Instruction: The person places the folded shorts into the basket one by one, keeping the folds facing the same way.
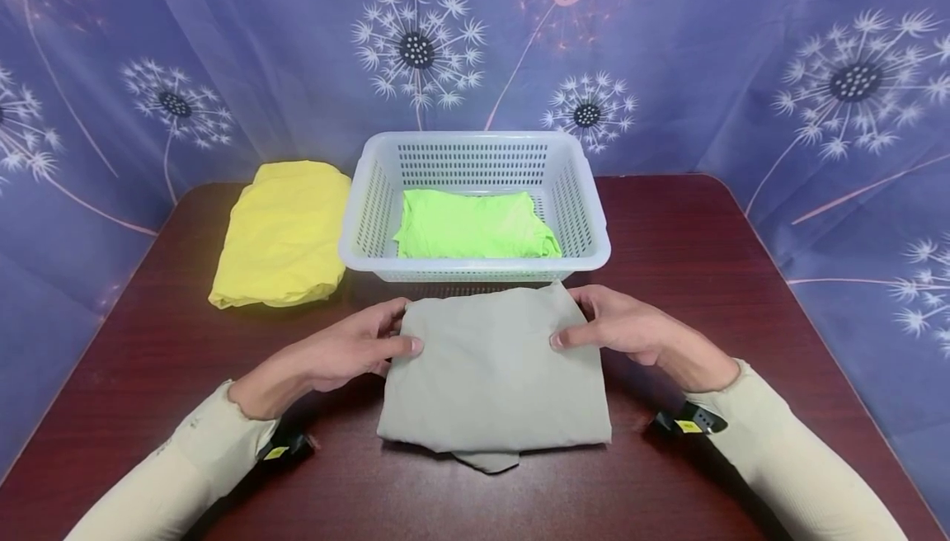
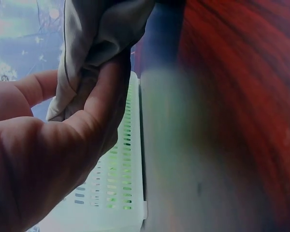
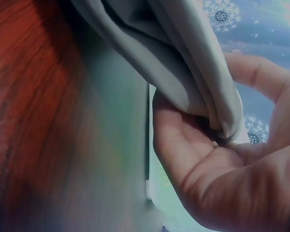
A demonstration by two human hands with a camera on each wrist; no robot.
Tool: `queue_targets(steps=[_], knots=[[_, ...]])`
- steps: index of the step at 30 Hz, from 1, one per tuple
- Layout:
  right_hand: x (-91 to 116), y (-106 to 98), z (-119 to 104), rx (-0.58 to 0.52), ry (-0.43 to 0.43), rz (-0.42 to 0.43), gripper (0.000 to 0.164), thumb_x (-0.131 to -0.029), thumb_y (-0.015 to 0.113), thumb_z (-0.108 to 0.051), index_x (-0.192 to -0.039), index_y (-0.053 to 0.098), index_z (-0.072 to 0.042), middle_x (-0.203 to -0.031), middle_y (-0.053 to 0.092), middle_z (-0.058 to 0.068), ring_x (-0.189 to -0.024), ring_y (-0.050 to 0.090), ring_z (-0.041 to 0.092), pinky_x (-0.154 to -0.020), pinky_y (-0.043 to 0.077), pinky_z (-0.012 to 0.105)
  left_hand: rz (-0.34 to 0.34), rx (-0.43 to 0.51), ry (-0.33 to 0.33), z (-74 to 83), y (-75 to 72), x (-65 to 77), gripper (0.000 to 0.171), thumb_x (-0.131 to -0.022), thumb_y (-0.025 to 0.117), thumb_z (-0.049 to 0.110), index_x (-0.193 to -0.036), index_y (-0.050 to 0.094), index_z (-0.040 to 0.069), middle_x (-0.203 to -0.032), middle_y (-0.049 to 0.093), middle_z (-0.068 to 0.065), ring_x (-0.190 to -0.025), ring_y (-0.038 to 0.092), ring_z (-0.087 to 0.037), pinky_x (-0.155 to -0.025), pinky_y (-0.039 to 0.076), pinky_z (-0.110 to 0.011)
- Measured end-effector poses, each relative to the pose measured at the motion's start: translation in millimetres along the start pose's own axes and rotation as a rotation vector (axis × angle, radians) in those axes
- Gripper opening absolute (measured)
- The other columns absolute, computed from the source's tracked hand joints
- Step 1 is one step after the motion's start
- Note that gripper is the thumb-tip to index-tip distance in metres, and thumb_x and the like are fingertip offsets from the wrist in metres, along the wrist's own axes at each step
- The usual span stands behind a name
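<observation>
A folded grey garment [image 1: 497, 376] is held between both hands in front of the basket, with a small flap hanging below its near edge. My left hand [image 1: 364, 345] grips its left side, thumb on top and fingers underneath. On the opposite side my right hand [image 1: 623, 328] holds it the same way. Both wrist views show the layered cloth, grey fabric [image 2: 79, 53] and grey fabric [image 3: 183, 63], pinched between thumb and fingers. Behind it stands a white perforated plastic basket [image 1: 475, 265], and inside lies a folded bright green garment [image 1: 471, 226].
A folded yellow garment [image 1: 285, 232] lies on the table left of the basket. The dark red wooden table [image 1: 690, 236] meets a blue curtain [image 1: 297, 46] with dandelion prints at its back and sides.
</observation>
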State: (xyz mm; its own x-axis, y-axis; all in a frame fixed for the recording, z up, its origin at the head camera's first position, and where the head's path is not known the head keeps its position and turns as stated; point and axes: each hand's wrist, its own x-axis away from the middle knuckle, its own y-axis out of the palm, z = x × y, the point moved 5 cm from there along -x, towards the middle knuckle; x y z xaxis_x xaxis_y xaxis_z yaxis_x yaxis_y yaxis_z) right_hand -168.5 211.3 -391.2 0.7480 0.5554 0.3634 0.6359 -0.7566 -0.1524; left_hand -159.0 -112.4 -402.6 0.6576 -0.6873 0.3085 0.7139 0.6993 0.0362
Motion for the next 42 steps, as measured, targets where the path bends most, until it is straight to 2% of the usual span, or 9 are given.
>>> queue_targets(steps=[10, 17, 28, 36, 42], knots=[[2.0, 1.4, -1.4, 0.031, -0.005, -0.011, 0.046, -0.09, 0.079, -0.007, -0.13, 0.06, 0.004, -0.112, 0.076, 0.013, -0.098, 0.074, 0.026, -0.092, 0.058, 0.037, -0.018, -0.034, -0.011, 0.1, 2.1, 1.2, 0.036, -0.111, 0.053, 0.011, -0.141, 0.037, 0.001, -0.128, 0.058, -0.02, -0.106, 0.069, -0.029, -0.085, 0.061, -0.045], [4.5, 5.1, -3.5, 0.035, -0.037, -0.057, 0.058, -0.085, 0.084, -0.004, -0.137, 0.057, 0.001, -0.118, 0.073, 0.015, -0.103, 0.073, 0.03, -0.094, 0.059, 0.04, -0.045, -0.039, 0.005, 0.0, 4.1, 2.8, 0.036, -0.112, 0.053, 0.013, -0.142, 0.035, 0.003, -0.13, 0.057, -0.02, -0.107, 0.07, -0.031, -0.086, 0.061, -0.047], [6.8, 6.5, -6.4, 0.032, -0.045, -0.066, 0.058, -0.088, 0.083, -0.004, -0.139, 0.056, 0.0, -0.121, 0.072, 0.016, -0.104, 0.073, 0.031, -0.095, 0.059, 0.04, -0.058, -0.036, 0.034, 3.8, 5.9, 5.9, 0.038, -0.111, 0.054, 0.012, -0.143, 0.036, 0.002, -0.129, 0.058, -0.02, -0.106, 0.07, -0.031, -0.082, 0.062, -0.045], [8.5, 6.6, -9.9, 0.03, -0.057, -0.053, 0.058, -0.087, 0.083, -0.004, -0.139, 0.056, 0.001, -0.121, 0.072, 0.015, -0.103, 0.073, 0.029, -0.095, 0.058, 0.039, -0.069, -0.026, 0.048, 6.4, 6.4, 7.4, 0.042, -0.111, 0.055, 0.012, -0.145, 0.034, 0.003, -0.132, 0.058, -0.021, -0.109, 0.07, -0.032, -0.086, 0.062, -0.047], [8.5, 6.2, -10.9, 0.044, -0.07, -0.052, 0.056, -0.088, 0.082, -0.005, -0.138, 0.057, 0.001, -0.121, 0.072, 0.015, -0.103, 0.073, 0.029, -0.095, 0.059, 0.038, -0.078, -0.033, 0.049, 5.4, 6.4, 6.9, 0.038, -0.111, 0.055, 0.013, -0.143, 0.036, 0.003, -0.133, 0.057, -0.021, -0.111, 0.069, -0.033, -0.087, 0.061, -0.048]])
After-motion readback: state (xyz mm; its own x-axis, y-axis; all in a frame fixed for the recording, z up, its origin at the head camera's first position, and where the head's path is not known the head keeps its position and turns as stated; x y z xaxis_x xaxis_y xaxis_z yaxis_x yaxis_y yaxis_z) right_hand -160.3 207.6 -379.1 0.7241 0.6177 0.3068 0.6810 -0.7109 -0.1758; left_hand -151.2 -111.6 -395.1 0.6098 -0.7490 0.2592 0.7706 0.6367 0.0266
